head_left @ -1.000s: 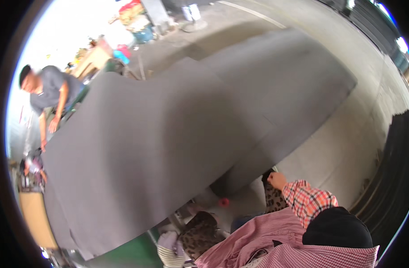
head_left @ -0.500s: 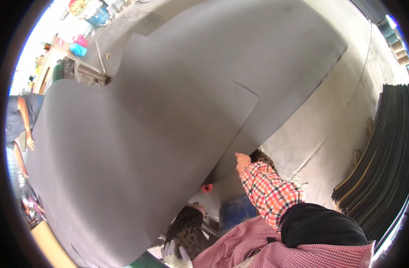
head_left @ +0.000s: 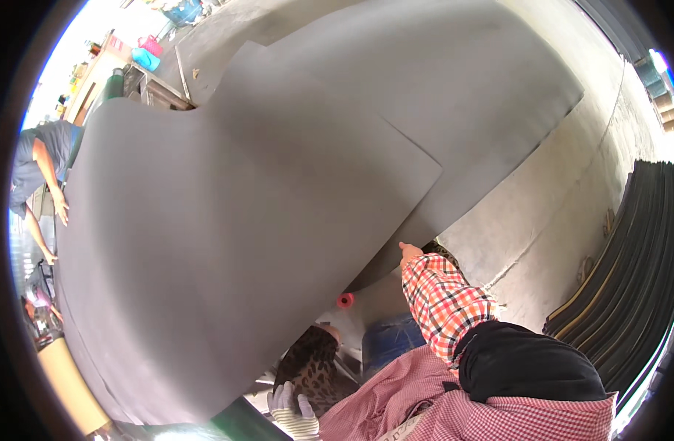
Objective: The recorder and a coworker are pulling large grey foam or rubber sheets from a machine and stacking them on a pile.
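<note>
A wide grey flexible sheet [head_left: 175,242] bulges up in front of me and folds over, its free corner lying on a farther flat part of the sheet [head_left: 425,66]. My right hand [head_left: 410,253], bare below a plaid sleeve, is by the fold's near edge, index finger stretched out. The other fingers are partly hidden, and nothing shows in them. Low in the picture, my left hand [head_left: 294,413] wears a striped white-grey glove with fingers apart, over leopard-print cloth [head_left: 307,367] and beside a green roller [head_left: 245,420]. Nothing is visible in it.
At the far left a co-worker's hands [head_left: 60,206] rest at the sheet's edge. A tall stack of dark sheets [head_left: 616,294] stands at right on the concrete floor [head_left: 521,213]. A blue container [head_left: 390,345] and a red ring-shaped thing [head_left: 344,300] sit under the sheet's near edge.
My gloved left hand has come up slightly further into view. My right hand has shifted a little to the right and up, its finger still out. The whole view has shifted slightly.
</note>
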A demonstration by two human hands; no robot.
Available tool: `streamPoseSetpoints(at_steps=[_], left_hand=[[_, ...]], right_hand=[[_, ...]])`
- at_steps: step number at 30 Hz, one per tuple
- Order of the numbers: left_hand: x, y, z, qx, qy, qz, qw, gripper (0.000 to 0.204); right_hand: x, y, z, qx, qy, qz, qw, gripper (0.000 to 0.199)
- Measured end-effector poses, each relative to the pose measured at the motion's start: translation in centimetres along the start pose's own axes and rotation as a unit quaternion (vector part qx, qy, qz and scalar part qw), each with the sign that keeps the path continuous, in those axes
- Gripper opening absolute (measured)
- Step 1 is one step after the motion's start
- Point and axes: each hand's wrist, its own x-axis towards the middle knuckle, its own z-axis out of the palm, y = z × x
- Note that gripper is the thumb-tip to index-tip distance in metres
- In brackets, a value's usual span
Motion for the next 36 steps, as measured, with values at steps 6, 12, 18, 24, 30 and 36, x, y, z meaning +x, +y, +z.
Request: streamPoseSetpoints(at_steps=[6,12,18,24,30,36], left_hand=[[-0.3,-0.7,0.3,-0.007,0.008,0.005,1.000,0.030],[-0.1,-0.6,-0.1,-0.013,0.007,0.005,1.000,0.030],[-0.2,-0.6,0.2,-0.014,0.009,-0.001,1.000,0.031],[-1.8,-3.0,2.0,-0.039,0.030,0.046,0.998,0.029],[0.8,0.6,-0.9,0.071,-0.001,0.021,0.997,0.030],[7.5,2.7,12.9,-0.364,-0.050,-0.178,0.913,0.058]], right_hand=[[2.7,1.6,3.1,0.105,0.103,0.045,0.988,0.041],[4.5,2.4,3.4,0.051,0.098,0.028,0.993,0.041],[3.5,0.2,2.0,-0.204,-0.035,0.015,0.978,0.071],[0.4,-2.9,-1.4,-0.173,-0.073,0.029,0.982,0.065],[1.1,-1.8,1.4,0.706,0.079,0.291,0.641,0.036],[-7.7,-3.0,-7.6,0.673,0.097,-0.040,0.732,0.025]])
